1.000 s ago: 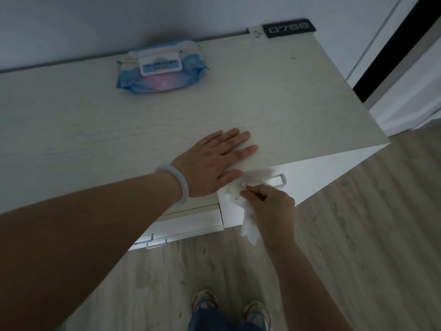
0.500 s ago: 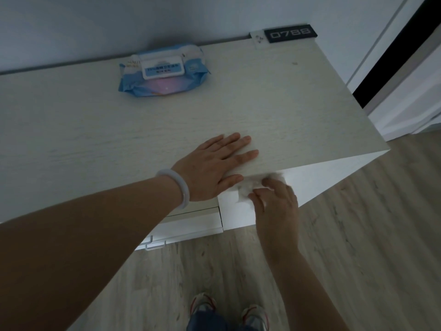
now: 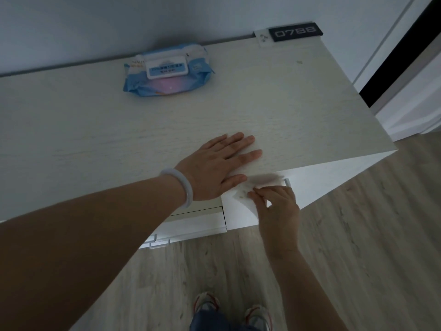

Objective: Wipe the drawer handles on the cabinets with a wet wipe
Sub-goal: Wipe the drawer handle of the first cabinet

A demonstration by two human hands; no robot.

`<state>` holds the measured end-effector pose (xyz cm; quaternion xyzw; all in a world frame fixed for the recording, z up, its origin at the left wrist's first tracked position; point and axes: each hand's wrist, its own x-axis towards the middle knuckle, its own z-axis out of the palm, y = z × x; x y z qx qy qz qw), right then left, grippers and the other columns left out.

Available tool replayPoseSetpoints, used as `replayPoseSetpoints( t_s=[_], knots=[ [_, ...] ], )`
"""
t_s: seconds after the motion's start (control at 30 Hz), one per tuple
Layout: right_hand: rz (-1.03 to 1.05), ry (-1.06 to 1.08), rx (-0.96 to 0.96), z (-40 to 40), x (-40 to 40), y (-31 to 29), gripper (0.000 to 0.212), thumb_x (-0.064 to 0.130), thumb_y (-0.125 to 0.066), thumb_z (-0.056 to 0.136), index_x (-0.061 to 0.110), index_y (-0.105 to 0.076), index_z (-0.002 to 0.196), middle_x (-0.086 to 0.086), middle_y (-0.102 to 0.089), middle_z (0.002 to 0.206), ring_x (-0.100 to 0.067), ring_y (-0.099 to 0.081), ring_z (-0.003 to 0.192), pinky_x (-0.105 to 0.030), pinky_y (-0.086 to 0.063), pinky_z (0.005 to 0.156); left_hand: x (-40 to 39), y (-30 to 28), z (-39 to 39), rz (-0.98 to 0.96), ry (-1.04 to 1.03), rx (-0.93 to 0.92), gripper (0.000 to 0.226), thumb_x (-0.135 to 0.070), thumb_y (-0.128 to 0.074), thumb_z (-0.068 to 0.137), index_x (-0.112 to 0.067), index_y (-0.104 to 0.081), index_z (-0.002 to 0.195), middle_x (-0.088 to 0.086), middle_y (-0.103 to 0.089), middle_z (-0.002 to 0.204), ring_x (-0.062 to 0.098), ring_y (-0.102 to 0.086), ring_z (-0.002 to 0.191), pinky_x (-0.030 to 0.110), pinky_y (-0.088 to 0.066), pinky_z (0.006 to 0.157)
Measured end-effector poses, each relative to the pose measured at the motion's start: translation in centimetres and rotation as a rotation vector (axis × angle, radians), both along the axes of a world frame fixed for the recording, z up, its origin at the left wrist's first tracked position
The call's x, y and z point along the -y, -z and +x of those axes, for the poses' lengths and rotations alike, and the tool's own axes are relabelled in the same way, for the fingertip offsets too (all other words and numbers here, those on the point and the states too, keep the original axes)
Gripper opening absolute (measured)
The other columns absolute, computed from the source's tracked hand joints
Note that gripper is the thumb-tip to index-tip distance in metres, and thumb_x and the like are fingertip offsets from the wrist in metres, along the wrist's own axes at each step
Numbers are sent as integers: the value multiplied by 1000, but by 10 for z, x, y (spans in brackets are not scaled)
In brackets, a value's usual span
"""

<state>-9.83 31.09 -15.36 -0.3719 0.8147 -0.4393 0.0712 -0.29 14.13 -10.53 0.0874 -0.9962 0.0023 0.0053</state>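
At the lower left of the cabinet front, 1 metal drawer handle [image 3: 159, 242] stuck out from the half-open lower drawers [image 3: 191, 225], untouched by either hand. Further back on the cabinet top [image 3: 71, 130] lay the wet wipe pack [image 3: 167, 70], lid closed, well apart from your hands.

Your left hand [image 3: 214, 168] lay flat on the top near its front edge, fingers spread and straight, holding nothing; a pale bangle [image 3: 180, 186] sat on that wrist. Judged: it was bracing you and the cabinet.

Just right of it and below the edge, your right hand [image 3: 274, 206] pinched the wet wipe [image 3: 241, 197] between thumb and fingertips and pressed it against the right drawer front. The wipe was blurred along its upper part. Only the right end of that drawer's handle [image 3: 286, 181] showed past the wipe; the rest was covered.

Handling note: the wipe looked thin, limp and damp, with faint yellowish marks on it. It would likely fold or bunch instead of pushing stiffly, so wrap it round the bar and grip through it. The handle appeared rigid and smooth; expect the wet cloth to slide easily along it. 1 handle at least remained to do, lower left.
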Motion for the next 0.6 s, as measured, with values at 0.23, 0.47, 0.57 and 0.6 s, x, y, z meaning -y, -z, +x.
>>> replayPoseSetpoints(
  t_s=[0.23,0.47,0.57,0.6],
  knots=[
    [1,102,21,20,17,3,25,16,-78,78,11,-60,61,6,-56,62,-16,-46,72,-19,-33,69,-1,-1,0,-5,-4,-2,59,-51,-22,100,-27,-14,153,2,-8,161,20,-6,149,41,-13,120],
    [98,39,-109,17,17,7,17,22,-76,78,13,-68,66,2,-66,69,-23,-56,76,-33,-40,73,0,0,0,7,-2,5,59,-51,-22,100,-28,-13,153,2,-7,161,19,-5,149,41,-12,120],
    [140,64,-114,18,24,8,21,26,-74,78,15,-66,63,1,-65,66,-25,-55,73,-34,-35,70,0,-1,0,4,-5,11,59,-51,-21,100,-28,-11,153,1,-6,161,19,-4,149,41,-12,120],
    [127,35,-126,16,20,8,19,24,-76,78,15,-66,64,1,-65,67,-25,-56,73,-34,-37,71,0,-1,1,7,-6,13,59,-52,-20,99,-29,-11,153,1,-5,161,19,-4,149,41,-12,120]
  ],
)
